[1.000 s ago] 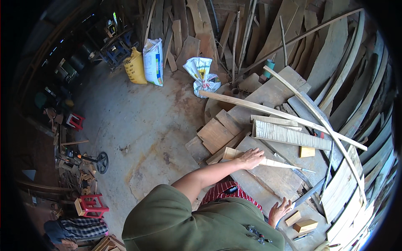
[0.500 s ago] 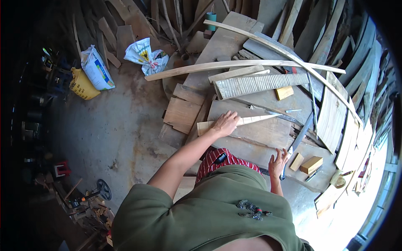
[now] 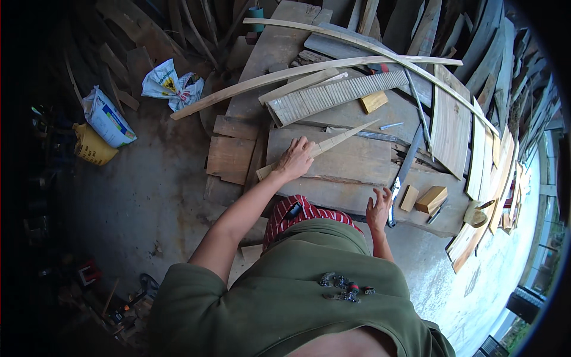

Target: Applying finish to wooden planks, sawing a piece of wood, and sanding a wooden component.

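My left hand (image 3: 295,159) is closed over a long tapered wooden strip (image 3: 336,140) with lines across it. The strip lies slantwise over a wide board (image 3: 351,160), its thin tip pointing up to the right. The palm hides part of its wide end. My right hand (image 3: 377,209) hovers at the board's near edge, fingers bent and apart, holding nothing. Close beside it is a handsaw (image 3: 406,162), its handle toward me. A pen (image 3: 391,125) lies right of the strip's tip. Beyond the strip rests a pale ridged board (image 3: 339,97).
Two long bent slats (image 3: 285,72) cross over the far side. Wooden blocks (image 3: 432,200) sit right of the saw, and another yellowish block (image 3: 374,102) is farther back. Sacks (image 3: 109,122) stand on the floor at left. Planks (image 3: 449,119) lean along the right.
The view has shifted, so the scene sits further left and is slightly turned. In my left hand the tapered strip has swung, its tip now farther from me. My right hand stays near the saw handle.
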### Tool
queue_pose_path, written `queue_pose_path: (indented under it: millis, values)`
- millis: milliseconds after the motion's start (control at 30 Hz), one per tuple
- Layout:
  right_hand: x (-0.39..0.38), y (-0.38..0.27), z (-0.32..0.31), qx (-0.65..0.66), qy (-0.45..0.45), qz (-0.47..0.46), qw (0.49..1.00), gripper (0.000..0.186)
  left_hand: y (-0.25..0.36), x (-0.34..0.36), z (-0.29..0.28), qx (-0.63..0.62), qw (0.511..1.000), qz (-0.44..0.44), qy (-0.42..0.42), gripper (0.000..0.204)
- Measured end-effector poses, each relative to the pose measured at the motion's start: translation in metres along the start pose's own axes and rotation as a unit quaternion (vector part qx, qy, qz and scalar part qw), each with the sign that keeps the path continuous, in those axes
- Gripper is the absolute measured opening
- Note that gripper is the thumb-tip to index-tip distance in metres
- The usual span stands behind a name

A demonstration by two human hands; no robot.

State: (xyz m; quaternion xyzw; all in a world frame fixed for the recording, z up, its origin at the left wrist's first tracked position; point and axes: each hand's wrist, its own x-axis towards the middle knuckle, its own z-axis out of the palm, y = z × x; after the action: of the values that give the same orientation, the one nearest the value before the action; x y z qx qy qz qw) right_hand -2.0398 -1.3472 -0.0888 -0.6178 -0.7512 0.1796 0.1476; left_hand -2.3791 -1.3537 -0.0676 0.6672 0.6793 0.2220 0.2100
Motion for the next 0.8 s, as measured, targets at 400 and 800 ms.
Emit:
queue_pose_path:
  millis: [400,800]
  values:
    - [-0.001,-0.001,-0.017,0.001,0.018,-0.001,1.000,0.032,-0.051,0.108,-0.069,0.125,0.975,-0.131,0.127,0.047]
    - [-0.022,0.007,-0.005,0.016,0.042,0.057,0.997,0.027,-0.066,0.112,-0.079,0.108,0.981,-0.161,0.003,0.053]
